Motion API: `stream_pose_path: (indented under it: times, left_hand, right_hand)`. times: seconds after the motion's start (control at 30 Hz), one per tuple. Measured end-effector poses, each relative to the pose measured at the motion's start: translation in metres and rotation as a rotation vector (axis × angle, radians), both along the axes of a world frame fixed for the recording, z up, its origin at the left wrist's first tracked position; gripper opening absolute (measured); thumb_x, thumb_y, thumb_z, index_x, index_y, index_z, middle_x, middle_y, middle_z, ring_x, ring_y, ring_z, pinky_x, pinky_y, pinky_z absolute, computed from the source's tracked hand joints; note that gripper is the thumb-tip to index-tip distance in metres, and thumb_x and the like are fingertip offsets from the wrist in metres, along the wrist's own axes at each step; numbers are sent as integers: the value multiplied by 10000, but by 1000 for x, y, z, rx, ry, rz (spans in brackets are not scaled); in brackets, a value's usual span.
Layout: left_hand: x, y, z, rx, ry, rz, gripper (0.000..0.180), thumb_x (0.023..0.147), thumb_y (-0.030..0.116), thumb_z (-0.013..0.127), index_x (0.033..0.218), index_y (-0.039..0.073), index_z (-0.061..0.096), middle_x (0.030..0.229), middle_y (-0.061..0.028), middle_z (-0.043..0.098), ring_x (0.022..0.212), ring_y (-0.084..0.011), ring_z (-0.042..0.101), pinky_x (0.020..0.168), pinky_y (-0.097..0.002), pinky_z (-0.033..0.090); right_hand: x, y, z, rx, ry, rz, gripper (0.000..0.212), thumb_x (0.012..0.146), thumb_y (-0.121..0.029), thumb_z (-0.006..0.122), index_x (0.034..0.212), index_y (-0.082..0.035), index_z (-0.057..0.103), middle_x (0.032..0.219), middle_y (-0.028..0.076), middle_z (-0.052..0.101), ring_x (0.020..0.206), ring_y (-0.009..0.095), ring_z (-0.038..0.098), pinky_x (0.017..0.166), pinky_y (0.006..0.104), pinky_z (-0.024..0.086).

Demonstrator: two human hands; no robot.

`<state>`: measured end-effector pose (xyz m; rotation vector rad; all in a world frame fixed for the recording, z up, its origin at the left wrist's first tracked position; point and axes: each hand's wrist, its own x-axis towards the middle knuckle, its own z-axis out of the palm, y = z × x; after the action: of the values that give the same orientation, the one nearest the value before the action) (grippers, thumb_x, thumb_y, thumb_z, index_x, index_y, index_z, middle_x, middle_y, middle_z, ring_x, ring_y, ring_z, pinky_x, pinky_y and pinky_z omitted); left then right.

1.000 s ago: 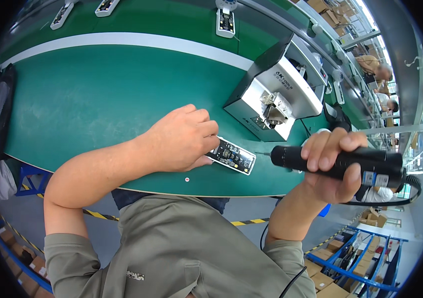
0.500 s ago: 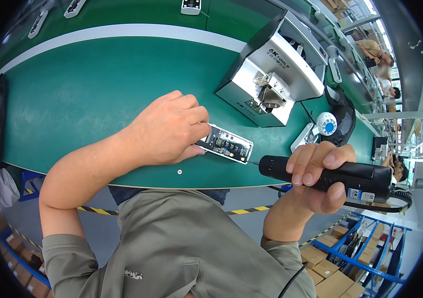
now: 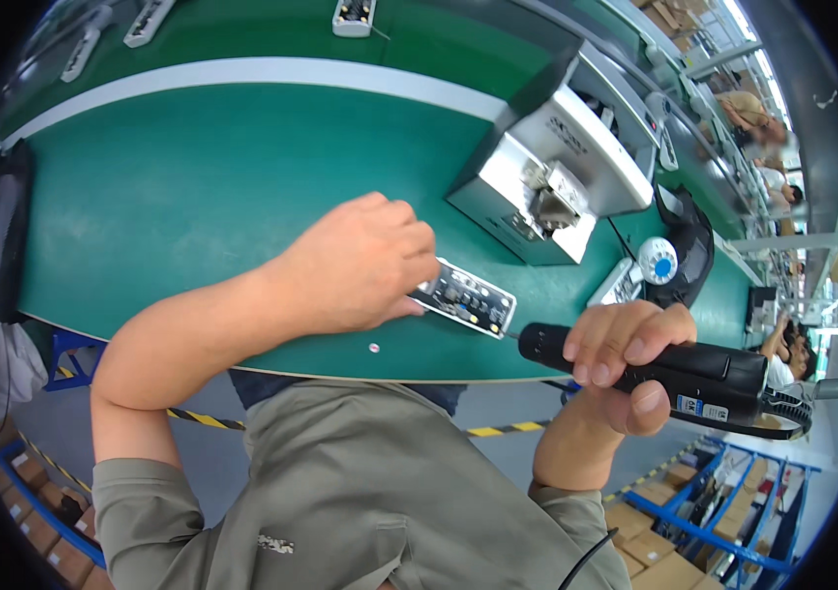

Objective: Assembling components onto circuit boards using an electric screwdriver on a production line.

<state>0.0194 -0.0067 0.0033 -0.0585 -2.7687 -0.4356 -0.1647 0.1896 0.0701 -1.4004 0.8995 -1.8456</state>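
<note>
My left hand (image 3: 370, 264) grips the left end of a white-edged housing (image 3: 473, 298) with a dark circuit board inside, holding it on the green bench top (image 3: 163, 197). The fingers hide that end of it. In my right hand (image 3: 628, 359) is a black electric screwdriver (image 3: 709, 372), its fingers wrapped round the body. The tool lies nearly level and points left. Its thin bit is at the right end of the housing; whether it touches cannot be made out. A small round whitish piece with a red centre (image 3: 374, 348) lies near the bench's front edge.
A silver box-shaped machine (image 3: 537, 187) stands at the back right. Beside it are a white device with a blue round top (image 3: 657, 262) and a black mesh bag (image 3: 687, 241). Similar white housings (image 3: 353, 17) lie beyond the bench's white strip. Blue racks with cartons (image 3: 734, 506) stand below right.
The whole view has shifted a little, so bench things appear slightly lower and to the right. Both hands keep their holds, and the screwdriver bit stays near the housing's right end.
</note>
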Motion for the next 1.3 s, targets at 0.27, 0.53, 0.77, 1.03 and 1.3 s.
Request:
stream_pose_path:
  times: [0.27, 0.53, 0.77, 1.03, 1.3]
  left_hand:
    - [13, -4, 18, -399, -152, 71, 212, 819, 176, 589, 1020, 113, 612, 981, -36, 566, 913, -208, 523, 923, -357, 387]
    - [72, -184, 48, -326, -114, 596, 380, 662, 30, 649, 1032, 112, 626, 1043, -28, 623, 1046, -252, 556, 978, -410, 369]
    - [94, -307, 9, -358, -330, 993, 453, 773, 267, 702, 1176, 73, 633, 1129, -82, 630, 1086, -306, 565, 980, -434, 390]
    - [11, -309, -8, -719, 127, 668, 313, 839, 189, 553, 1142, 254, 599, 997, -31, 563, 879, -230, 581, 771, -405, 441]
    - [-2, -299, -29, -720, 319, 741, 291, 822, 213, 616, 1094, 112, 592, 1163, -79, 584, 1083, -254, 536, 996, -453, 341]
  right_hand:
    - [-17, 9, -9, -133, -119, -188, 309, 879, -283, 629, 1050, -54, 510, 654, 41, 555, 553, 147, 552, 591, 289, 493]
    - [-37, -5, -35, -29, -38, -367, 290, 901, -285, 588, 1052, -51, 508, 660, 24, 533, 523, 113, 505, 545, 259, 453]
    - [-39, -10, -35, -16, -60, -358, 293, 906, -303, 584, 1042, -55, 509, 637, 17, 514, 504, 105, 488, 519, 246, 435]
    - [-62, -1, -44, -39, -12, -167, 302, 929, -292, 566, 1129, -68, 540, 722, 51, 549, 603, 152, 512, 581, 277, 431]
    - [-197, 31, -74, 186, 397, 371, 256, 957, -262, 543, 1135, -81, 572, 795, 87, 614, 667, 199, 563, 625, 298, 459]
